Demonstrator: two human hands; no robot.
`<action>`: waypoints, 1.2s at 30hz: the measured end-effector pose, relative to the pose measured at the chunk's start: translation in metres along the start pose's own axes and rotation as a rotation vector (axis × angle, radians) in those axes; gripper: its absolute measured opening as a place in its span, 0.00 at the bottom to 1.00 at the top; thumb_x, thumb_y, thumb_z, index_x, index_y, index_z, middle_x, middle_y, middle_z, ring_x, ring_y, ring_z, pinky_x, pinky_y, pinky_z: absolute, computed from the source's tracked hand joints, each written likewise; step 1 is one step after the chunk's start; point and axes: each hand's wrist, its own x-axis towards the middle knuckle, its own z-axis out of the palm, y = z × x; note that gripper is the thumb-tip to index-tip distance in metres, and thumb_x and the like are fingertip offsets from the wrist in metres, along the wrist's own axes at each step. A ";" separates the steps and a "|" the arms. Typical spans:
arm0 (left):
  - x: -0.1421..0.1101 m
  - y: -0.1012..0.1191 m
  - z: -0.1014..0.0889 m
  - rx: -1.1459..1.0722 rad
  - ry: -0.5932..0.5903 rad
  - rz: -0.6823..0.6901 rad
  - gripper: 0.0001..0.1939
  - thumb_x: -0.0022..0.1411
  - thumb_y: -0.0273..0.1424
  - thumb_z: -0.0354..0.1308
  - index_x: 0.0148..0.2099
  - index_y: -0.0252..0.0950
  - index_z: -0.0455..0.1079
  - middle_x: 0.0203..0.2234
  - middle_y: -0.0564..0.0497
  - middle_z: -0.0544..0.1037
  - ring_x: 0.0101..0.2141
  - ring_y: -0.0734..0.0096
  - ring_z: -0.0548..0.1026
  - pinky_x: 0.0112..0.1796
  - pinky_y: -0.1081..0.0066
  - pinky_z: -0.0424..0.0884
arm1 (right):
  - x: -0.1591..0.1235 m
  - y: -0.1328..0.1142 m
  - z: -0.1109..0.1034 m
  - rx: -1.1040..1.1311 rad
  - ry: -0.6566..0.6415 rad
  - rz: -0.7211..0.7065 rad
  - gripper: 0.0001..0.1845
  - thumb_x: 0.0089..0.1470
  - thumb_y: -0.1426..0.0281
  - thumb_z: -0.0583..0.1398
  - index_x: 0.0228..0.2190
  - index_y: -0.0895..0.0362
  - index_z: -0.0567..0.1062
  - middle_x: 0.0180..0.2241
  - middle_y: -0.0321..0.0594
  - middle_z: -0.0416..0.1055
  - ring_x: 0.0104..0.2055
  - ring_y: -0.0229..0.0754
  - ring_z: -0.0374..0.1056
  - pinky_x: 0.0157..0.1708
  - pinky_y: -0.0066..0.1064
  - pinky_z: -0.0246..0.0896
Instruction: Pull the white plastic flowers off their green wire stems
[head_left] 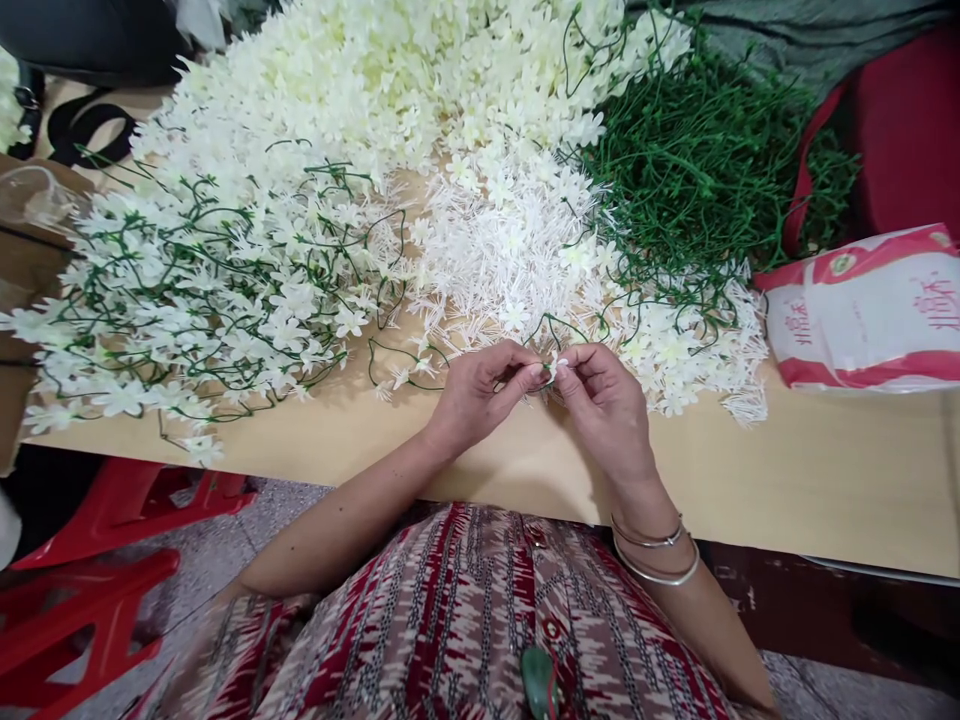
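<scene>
My left hand (487,392) and my right hand (606,405) meet fingertip to fingertip above the table's near side. Between the left thumb and forefinger is pinched a thin green plastic stem (551,325), whose loop shows just beyond the fingers. The right fingers are closed on a small white piece, mostly hidden, which looks like part of an artificial flower. Right behind the hands lies a heap of slim white flower pieces (502,240). To the left spreads a pile of white flowers on green stems (247,290).
Bare green stems (705,160) are heaped at the back right, beside a red bag (911,140). A pink-and-white packet (870,310) lies at the right. Loose cream petals (360,70) cover the back of the table (847,470). Red plastic stools (97,600) stand below left.
</scene>
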 end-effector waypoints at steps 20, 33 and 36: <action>-0.002 -0.004 0.003 -0.015 -0.006 -0.041 0.08 0.72 0.34 0.59 0.38 0.37 0.73 0.27 0.53 0.81 0.28 0.76 0.78 0.32 0.75 0.71 | 0.000 0.001 0.006 -0.031 0.040 0.011 0.11 0.62 0.58 0.64 0.35 0.52 0.72 0.28 0.33 0.71 0.29 0.38 0.67 0.30 0.32 0.64; 0.000 -0.005 0.006 -0.167 0.047 -0.104 0.13 0.71 0.41 0.59 0.40 0.37 0.73 0.30 0.52 0.78 0.31 0.74 0.76 0.35 0.73 0.75 | 0.002 -0.002 0.013 0.044 0.112 -0.043 0.10 0.61 0.60 0.64 0.38 0.53 0.73 0.32 0.34 0.72 0.34 0.38 0.70 0.36 0.33 0.68; 0.000 -0.006 0.008 -0.362 0.107 -0.146 0.19 0.69 0.48 0.61 0.42 0.36 0.74 0.31 0.51 0.79 0.32 0.75 0.77 0.36 0.72 0.79 | 0.000 -0.011 0.009 0.011 0.238 -0.153 0.08 0.62 0.62 0.63 0.39 0.53 0.73 0.35 0.36 0.76 0.38 0.39 0.73 0.42 0.35 0.70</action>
